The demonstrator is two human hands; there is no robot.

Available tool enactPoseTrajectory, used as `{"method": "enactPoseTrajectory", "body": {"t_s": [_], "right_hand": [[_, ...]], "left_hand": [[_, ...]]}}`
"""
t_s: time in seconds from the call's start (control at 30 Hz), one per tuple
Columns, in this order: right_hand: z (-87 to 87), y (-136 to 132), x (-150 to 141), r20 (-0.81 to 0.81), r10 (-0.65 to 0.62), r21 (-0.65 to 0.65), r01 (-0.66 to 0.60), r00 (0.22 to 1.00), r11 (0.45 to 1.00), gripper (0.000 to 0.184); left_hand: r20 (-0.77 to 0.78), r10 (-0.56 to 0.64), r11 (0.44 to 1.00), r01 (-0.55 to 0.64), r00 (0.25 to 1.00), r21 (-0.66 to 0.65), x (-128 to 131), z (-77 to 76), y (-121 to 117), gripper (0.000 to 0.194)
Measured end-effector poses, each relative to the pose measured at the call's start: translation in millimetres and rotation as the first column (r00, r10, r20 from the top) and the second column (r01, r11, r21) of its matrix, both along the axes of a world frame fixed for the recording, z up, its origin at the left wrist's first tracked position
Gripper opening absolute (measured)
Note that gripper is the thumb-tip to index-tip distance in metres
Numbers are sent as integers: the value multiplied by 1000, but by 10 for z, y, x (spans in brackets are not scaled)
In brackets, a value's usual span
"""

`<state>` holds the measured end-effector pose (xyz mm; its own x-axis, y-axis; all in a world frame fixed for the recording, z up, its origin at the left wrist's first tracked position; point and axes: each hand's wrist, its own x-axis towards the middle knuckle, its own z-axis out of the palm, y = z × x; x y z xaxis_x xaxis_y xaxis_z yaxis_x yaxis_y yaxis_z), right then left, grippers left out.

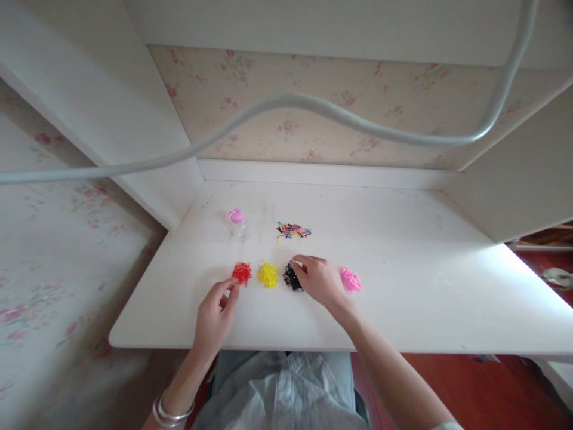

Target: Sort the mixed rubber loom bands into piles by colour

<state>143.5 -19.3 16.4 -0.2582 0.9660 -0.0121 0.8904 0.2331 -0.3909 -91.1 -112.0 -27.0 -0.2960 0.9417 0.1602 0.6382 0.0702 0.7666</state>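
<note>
Small loops that look like rubber bands lie sorted by colour in a row on the white desk point(403, 239). My left hand point(215, 312) is at the near-left edge of the red rubber bands point(242, 272), thumb and forefinger drawn together; whether a band is between them is too small to see. Right of these lie the yellow rubber bands point(268, 275). My right hand point(320, 279) hovers over the black rubber bands point(292, 279) and partly hides them, its thumb and fingertips closed near their far side. Pink rubber bands point(350, 279) sit right of that hand. Behind the row, mixed-colour rubber bands point(294, 230) are spread out.
At the back left of the desk is a small clear container point(239, 229) with a pink top point(235, 216). A thick pale cable point(286, 101) crosses the upper view. White panels and a floral wall point(286, 125) bound the desk behind.
</note>
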Motion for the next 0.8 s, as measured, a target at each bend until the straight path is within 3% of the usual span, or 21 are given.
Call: {"method": "enactPoseTrajectory", "body": {"t_s": [0.1,0.2,0.4,0.57,0.8], "right_hand": [[-14,293,-255,209,42,-65,-29,977,997,31],[-75,511,-458,265,56,-90,-33,963,995,32],[-203,748,-664,292,34,-110,-2,956,994,34],[-215,705,-649,278,36,-106,-7,960,994,38],[-112,350,-511,186,148,-128,-125,971,984,34]], "left_hand": [[-3,111,993,-111,994,-27,-168,-140,-122,30],[-6,186,982,-186,983,-25,-247,-238,-173,30],[-48,153,988,-152,987,17,-175,-267,-144,29],[-68,125,992,-124,990,12,-175,-263,-138,28],[-66,110,994,-109,992,25,-167,-272,-147,27]]}}
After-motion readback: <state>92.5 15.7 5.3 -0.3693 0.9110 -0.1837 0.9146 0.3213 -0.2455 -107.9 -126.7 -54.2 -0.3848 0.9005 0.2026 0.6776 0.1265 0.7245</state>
